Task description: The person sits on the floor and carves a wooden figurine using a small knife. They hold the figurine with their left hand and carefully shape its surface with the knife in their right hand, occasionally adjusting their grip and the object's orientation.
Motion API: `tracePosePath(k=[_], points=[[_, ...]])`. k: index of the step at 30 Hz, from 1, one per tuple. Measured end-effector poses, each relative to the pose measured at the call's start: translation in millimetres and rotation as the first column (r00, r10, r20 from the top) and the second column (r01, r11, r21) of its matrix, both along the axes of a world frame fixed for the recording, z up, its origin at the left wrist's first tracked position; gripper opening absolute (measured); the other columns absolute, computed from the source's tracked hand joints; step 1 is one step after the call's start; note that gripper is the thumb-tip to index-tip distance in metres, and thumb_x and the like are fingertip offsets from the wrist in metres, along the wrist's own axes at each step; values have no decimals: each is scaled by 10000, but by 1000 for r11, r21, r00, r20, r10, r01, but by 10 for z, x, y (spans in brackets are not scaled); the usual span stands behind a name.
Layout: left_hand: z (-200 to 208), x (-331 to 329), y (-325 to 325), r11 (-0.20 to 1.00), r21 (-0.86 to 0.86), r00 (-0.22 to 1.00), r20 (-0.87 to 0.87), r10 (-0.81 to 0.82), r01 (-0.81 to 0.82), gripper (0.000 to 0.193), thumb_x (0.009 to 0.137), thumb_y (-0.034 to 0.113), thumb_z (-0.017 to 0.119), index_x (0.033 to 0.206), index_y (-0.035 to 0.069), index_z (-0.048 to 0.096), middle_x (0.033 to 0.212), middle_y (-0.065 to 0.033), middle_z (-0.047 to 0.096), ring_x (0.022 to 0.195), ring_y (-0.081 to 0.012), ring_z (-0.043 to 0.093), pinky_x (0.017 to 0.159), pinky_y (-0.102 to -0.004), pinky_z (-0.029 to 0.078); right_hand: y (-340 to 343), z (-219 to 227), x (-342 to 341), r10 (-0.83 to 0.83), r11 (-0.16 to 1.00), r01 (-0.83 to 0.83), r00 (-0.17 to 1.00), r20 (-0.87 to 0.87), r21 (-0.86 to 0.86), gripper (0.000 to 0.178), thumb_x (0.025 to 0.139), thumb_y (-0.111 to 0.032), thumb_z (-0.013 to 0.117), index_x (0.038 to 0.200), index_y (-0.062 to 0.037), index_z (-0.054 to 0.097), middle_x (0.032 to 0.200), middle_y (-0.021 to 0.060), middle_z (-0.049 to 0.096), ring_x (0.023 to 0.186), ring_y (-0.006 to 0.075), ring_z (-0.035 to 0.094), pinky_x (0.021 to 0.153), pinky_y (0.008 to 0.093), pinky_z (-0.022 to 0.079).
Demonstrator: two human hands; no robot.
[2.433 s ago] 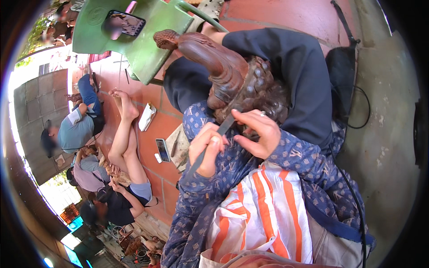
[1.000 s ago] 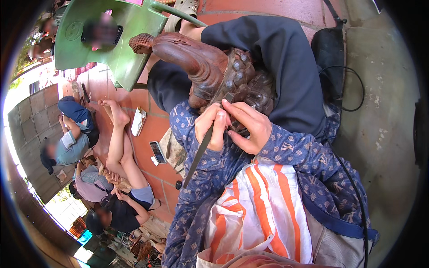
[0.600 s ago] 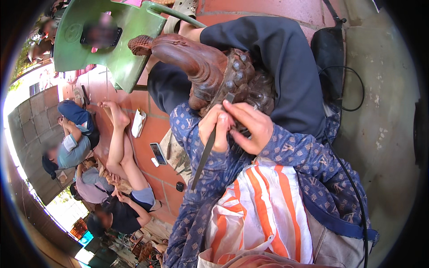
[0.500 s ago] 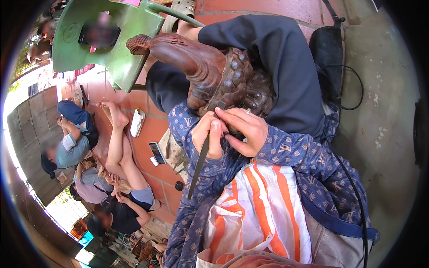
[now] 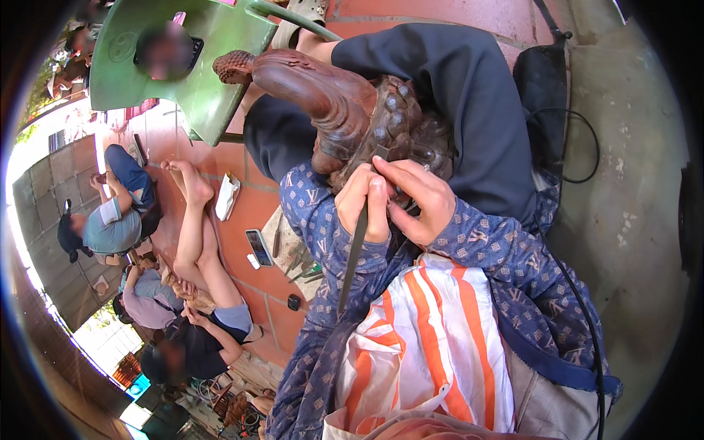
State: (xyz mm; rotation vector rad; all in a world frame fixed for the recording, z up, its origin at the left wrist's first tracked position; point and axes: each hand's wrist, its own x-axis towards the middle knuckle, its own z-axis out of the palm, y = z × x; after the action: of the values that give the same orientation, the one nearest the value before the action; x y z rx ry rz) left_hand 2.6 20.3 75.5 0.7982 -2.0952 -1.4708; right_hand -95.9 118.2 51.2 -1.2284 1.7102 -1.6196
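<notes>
A dark reddish-brown carved wooden statue [image 5: 345,92] of a seated figure lies tilted across my lap, its curly-haired head toward the upper left. Its base [image 5: 414,121] has rounded petal carvings and rests between my legs. My left hand [image 5: 367,204] is wrapped round a long flat dark metal file [image 5: 355,257], whose far end reaches down toward my left forearm. Close beside it, my right hand [image 5: 422,202] pinches the file near its upper tip, index finger stretched along it. That tip lies against the base's near edge; the exact contact is hidden by my fingers.
A white cloth with orange stripes [image 5: 433,323] covers my lap. On the tiled floor to the left lie a phone [image 5: 259,248], several tools on a mat [image 5: 297,257] and a white packet [image 5: 228,196]. A green plastic chair [image 5: 176,95] stands far left; people sit beyond. A black cable [image 5: 579,308] runs at right.
Both hands and the file have shifted slightly up and right along the base's edge. The file stands a little steeper. The whole view has also moved slightly.
</notes>
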Motion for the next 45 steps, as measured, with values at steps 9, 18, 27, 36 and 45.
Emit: tracePosePath(k=[9,18,27,36,45], points=[[-22,67,45,997,-79,1000,13,-3,4,211,938,50,443,751,-17,514,692,-129,508,592,-237,519,549,-343,405,14,-22,7,4,1000,-4,1000,2,-19,597,707,36,623,1299,16,550,1089,170,629,943,337,636,804,369,519],[-11,60,87,996,-93,999,-41,-7,4,197,939,51,448,766,-14,516,704,-144,507,605,-277,519,556,-361,408,37,-18,-6,19,1000,-19,1000,-16,-12,593,706,24,639,1292,22,553,1086,177,638,944,339,640,805,372,519],[-40,3,127,994,-105,999,7,39,-38,188,929,42,443,766,-19,514,699,-144,502,598,-296,514,554,-379,407,24,1,-42,2,1000,-2,1000,1,-26,569,711,24,627,1277,24,569,1068,179,648,921,343,641,809,375,518],[-55,-11,114,988,-150,1000,8,25,-23,166,923,29,445,777,-16,513,703,-164,503,598,-312,518,550,-388,412,24,-18,-66,-5,999,3,999,-41,-43,516,766,14,655,1273,48,568,1070,200,647,914,334,651,789,360,520],[-106,6,165,984,-170,998,-28,52,-56,175,912,25,450,756,-20,518,687,-158,481,585,-321,493,544,-384,397,28,-30,-68,-20,998,18,999,-38,-62,498,748,23,648,1242,55,591,1032,207,661,893,339,656,790,363,517]])
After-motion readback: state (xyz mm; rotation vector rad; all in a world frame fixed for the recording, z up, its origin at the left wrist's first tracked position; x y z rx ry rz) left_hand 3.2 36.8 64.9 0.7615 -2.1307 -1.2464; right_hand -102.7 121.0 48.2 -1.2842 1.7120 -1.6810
